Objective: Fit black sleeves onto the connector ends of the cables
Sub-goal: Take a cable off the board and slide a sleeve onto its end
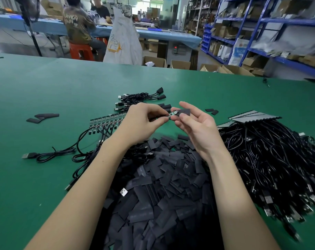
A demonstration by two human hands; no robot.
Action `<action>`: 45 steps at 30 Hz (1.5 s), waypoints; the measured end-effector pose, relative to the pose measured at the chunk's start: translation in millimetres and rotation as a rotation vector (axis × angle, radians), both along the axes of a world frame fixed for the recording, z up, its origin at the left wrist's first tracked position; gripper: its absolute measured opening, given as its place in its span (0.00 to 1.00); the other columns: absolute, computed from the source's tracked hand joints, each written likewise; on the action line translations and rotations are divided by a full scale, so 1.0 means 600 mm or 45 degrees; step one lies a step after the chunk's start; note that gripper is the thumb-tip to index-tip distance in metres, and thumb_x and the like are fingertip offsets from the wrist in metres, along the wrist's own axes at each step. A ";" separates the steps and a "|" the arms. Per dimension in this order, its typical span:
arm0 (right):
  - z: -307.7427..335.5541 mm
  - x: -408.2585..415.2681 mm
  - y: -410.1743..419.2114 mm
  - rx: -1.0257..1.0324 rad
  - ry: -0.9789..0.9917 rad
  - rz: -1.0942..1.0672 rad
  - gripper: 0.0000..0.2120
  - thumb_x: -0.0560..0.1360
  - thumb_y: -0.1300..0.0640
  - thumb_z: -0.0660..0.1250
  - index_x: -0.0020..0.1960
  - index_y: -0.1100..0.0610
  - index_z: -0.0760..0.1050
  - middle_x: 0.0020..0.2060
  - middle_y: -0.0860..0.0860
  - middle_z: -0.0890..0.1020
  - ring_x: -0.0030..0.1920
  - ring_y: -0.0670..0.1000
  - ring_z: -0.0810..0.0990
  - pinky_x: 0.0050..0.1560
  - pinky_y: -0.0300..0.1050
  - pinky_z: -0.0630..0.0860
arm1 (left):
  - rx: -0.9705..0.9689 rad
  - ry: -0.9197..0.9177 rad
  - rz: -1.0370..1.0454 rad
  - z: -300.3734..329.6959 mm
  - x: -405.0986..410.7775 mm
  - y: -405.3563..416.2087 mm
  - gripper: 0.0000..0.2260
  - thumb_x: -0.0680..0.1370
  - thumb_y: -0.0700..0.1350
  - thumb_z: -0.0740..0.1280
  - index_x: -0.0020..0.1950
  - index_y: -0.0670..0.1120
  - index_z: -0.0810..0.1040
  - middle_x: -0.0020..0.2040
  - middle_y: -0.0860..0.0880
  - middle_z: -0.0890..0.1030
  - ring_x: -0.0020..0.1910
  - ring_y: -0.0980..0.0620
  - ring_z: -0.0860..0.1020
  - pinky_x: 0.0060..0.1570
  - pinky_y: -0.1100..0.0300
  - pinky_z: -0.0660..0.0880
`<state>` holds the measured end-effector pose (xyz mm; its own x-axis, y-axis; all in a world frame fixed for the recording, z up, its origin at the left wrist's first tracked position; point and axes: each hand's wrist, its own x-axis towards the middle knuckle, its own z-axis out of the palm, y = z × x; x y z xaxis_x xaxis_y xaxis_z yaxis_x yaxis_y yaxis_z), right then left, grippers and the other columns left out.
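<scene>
A cable's connector end (pixel 172 114), a small bare circuit board, is being pinched in the left hand (pixel 146 121), grip closed on it. A black sleeve (pixel 184 112) is being held at the board's tip by the right hand (pixel 194 123), thumb and fingers curled around it. A heap of sleeves (pixel 164 186) is lying below on the green tabletop (pixel 45 83), with bundled cables (pixel 270 156) at the right.

Beyond the green surface (pixel 45 83): blue shelving (pixel 261 20) at right, cardboard boxes (pixel 180 64) on the floor, a blue-covered bench (pixel 162 35), red stools (pixel 81 51).
</scene>
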<state>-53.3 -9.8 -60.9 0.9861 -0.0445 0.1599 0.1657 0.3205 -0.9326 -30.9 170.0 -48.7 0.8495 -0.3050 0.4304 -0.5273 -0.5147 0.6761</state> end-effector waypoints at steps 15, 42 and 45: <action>-0.007 0.003 0.000 0.225 -0.012 -0.150 0.05 0.76 0.66 0.71 0.51 0.62 0.83 0.44 0.54 0.87 0.44 0.49 0.87 0.47 0.36 0.81 | -0.100 0.074 -0.020 0.000 -0.002 -0.004 0.05 0.78 0.45 0.73 0.52 0.47 0.87 0.45 0.54 0.87 0.38 0.66 0.80 0.42 0.76 0.71; -0.001 -0.005 -0.017 0.214 0.093 -0.020 0.09 0.69 0.61 0.74 0.49 0.62 0.84 0.46 0.57 0.87 0.46 0.49 0.87 0.47 0.36 0.81 | -0.127 0.083 -0.132 0.001 -0.004 -0.001 0.06 0.78 0.42 0.73 0.54 0.44 0.87 0.41 0.56 0.84 0.33 0.69 0.77 0.40 0.77 0.68; -0.004 -0.004 -0.004 0.182 0.072 -0.021 0.06 0.73 0.65 0.73 0.50 0.62 0.83 0.45 0.56 0.87 0.46 0.49 0.87 0.47 0.35 0.81 | -0.168 0.088 -0.124 0.001 -0.004 -0.005 0.06 0.78 0.42 0.73 0.53 0.45 0.87 0.39 0.59 0.84 0.33 0.70 0.77 0.39 0.78 0.68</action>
